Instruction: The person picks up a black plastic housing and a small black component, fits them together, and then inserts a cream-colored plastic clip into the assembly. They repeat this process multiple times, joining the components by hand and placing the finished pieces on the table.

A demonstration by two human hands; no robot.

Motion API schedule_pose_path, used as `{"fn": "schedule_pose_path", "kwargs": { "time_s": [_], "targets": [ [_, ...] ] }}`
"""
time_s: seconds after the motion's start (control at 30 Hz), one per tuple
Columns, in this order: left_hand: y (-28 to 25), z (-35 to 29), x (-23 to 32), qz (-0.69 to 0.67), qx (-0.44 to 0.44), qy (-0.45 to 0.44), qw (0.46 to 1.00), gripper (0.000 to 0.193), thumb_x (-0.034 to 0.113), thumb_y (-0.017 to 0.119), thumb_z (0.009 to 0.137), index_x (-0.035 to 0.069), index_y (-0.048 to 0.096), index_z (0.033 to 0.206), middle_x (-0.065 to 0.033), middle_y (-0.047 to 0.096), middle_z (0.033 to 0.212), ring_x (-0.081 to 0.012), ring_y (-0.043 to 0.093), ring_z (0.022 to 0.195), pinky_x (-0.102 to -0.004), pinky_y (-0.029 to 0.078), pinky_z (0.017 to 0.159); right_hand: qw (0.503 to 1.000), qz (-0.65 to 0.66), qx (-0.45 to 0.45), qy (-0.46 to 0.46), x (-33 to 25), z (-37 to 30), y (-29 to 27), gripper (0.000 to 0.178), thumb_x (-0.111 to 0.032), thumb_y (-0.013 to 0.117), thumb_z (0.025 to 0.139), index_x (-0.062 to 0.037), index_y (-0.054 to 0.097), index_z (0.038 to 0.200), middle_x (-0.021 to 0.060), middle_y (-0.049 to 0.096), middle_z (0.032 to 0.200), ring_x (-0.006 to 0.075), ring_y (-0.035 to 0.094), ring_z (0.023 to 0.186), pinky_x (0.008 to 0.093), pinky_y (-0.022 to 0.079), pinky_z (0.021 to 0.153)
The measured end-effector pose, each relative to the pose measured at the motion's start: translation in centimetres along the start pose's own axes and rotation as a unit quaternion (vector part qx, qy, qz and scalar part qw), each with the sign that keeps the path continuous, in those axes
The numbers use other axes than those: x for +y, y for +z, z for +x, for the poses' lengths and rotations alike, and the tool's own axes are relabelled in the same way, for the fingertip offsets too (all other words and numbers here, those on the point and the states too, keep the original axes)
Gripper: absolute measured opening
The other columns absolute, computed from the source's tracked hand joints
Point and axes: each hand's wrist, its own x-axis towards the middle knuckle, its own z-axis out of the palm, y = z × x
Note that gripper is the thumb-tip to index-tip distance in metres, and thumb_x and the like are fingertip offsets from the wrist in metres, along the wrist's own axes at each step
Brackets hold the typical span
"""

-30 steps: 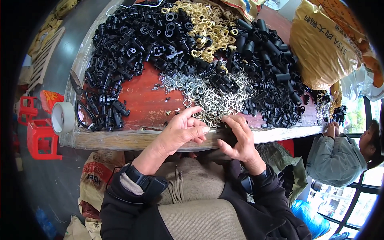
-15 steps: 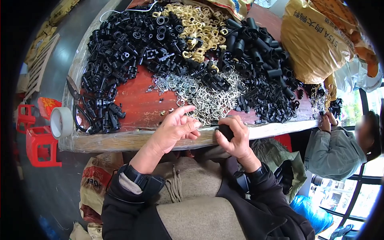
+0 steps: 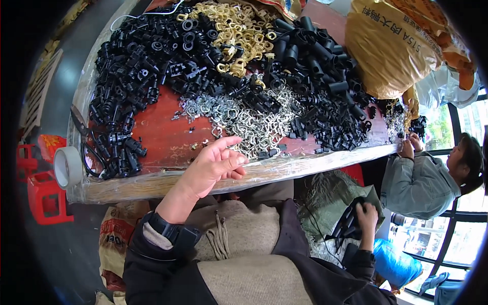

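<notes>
My left hand (image 3: 216, 165) hovers over the table's near edge, index finger stretched out, the other fingers loosely bent and apart, with nothing visible in it. Close beyond it lies a heap of small silvery metal clips (image 3: 259, 124). Down at the right, my right hand (image 3: 367, 218) is at the mouth of a green woven sack (image 3: 325, 195). Its fingers curl at a dark plastic part (image 3: 360, 201), partly hidden by the hand. Several long black parts (image 3: 343, 226) lie in the sack beside that hand.
Black fittings (image 3: 173, 51), gold-coloured rings (image 3: 236, 30) and black tubes (image 3: 317, 63) are heaped on the red table (image 3: 168, 124). Scissors (image 3: 79, 121) and a tape roll (image 3: 68, 168) sit at its left edge. A co-worker (image 3: 419, 175) handles parts at the far right.
My right hand has moved from the table edge, where it held a round black part, down and right to the sack. My left hand has hardly moved. The view has shifted slightly.
</notes>
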Motion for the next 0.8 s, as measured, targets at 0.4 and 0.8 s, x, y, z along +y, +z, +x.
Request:
{"fn": "schedule_pose_path", "kwargs": {
  "time_s": [0.4, 0.8],
  "targets": [
    [-0.9, 0.0, 0.6, -0.052, -0.013, -0.020, 0.998, 0.047, 0.013, 0.054, 0.079, -0.002, 0.032, 0.119, -0.0122, 0.054, 0.090, -0.0149, 0.056, 0.075, -0.0254, 0.049, 0.066, 0.880, 0.182, 0.062, -0.434, -25.9, 9.5, 3.0, 0.028, -0.005, 0.059, 0.069, -0.0048, 0.054, 0.097, 0.0104, 0.054, 0.093, 0.0260, 0.051, 0.086, 0.0328, 0.040, 0.074],
    [-1.0, -0.3, 0.0, -0.093, -0.004, 0.018, 0.996, 0.042, 0.014, 0.051, 0.082, -0.001, 0.034, 0.118, -0.0108, 0.052, 0.098, -0.0166, 0.056, 0.081, -0.0262, 0.048, 0.068, 0.859, 0.287, 0.053, -0.421, -30.7, 7.2, 4.2, 0.021, -0.007, 0.065, 0.065, -0.0028, 0.057, 0.085, 0.0103, 0.053, 0.083, 0.0255, 0.054, 0.073, 0.0315, 0.044, 0.062]
  ]
}}
